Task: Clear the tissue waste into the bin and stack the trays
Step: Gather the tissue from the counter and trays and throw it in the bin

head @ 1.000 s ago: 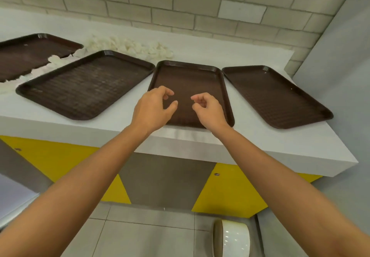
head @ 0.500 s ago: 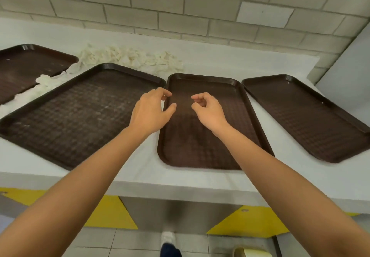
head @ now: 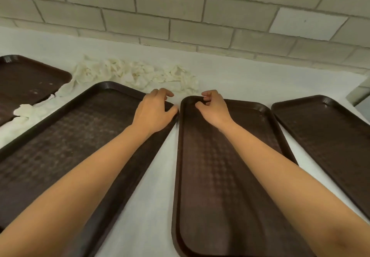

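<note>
Toward the surface's (head: 250, 76) back edge, beside the tissue pile (head: 136, 73), the left hand (head: 154, 112) rests loosely open on one tray's (head: 60, 136) far corner; the right hand (head: 214, 108), curled and empty, is over the next tray's (head: 220, 176) corner.

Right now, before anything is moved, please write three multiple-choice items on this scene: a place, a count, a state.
1. Where does the crumpled white tissue waste lie?
A. On the white counter, mostly behind the dark brown plastic trays
B. Inside the rightmost tray
C. On the floor
2. How many trays are in view?
A. Two
B. Four
C. Six
3. How are the trays placed?
A. Stacked
B. Flat, side by side
C. Standing on edge
Answers: 1 A, it sits mainly past their far rims; 2 B, four separate trays show; 3 B, none rests on another.
</note>
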Motion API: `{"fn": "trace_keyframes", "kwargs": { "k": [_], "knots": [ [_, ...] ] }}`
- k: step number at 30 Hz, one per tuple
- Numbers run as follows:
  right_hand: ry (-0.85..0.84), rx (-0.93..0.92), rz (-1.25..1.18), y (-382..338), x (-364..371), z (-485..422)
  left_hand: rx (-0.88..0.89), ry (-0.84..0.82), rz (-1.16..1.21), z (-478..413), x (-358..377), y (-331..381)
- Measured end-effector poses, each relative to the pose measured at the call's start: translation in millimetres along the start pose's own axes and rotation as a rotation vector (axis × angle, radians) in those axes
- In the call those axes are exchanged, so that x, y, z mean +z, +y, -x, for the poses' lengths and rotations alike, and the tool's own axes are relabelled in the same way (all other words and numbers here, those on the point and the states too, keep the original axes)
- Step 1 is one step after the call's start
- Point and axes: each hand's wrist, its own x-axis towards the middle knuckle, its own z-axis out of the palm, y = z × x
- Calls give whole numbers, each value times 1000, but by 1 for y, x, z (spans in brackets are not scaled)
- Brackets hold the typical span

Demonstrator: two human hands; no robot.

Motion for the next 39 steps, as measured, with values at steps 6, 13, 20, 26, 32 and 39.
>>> {"fn": "trace_keyframes", "kwargs": {
  "k": [6,13,20,26,32,39],
  "knots": [
    [10,17,137,-5,22,-43,-29,-85,14,-42,5,-25],
    [-27,109,546,-10,46,-87,16,-132,44,-80,10,-42],
    [-117,171,628,-6,61,-112,70,-129,78,-104,22,-54],
    [-127,99,586,-4,63,-119,90,-151,89,-113,33,-58],
    [-100,58,507,1,57,-122,103,-135,95,-121,43,-61],
    [192,27,225,-3,37,-124,93,-114,92,-135,52,-49]
  ]
}}
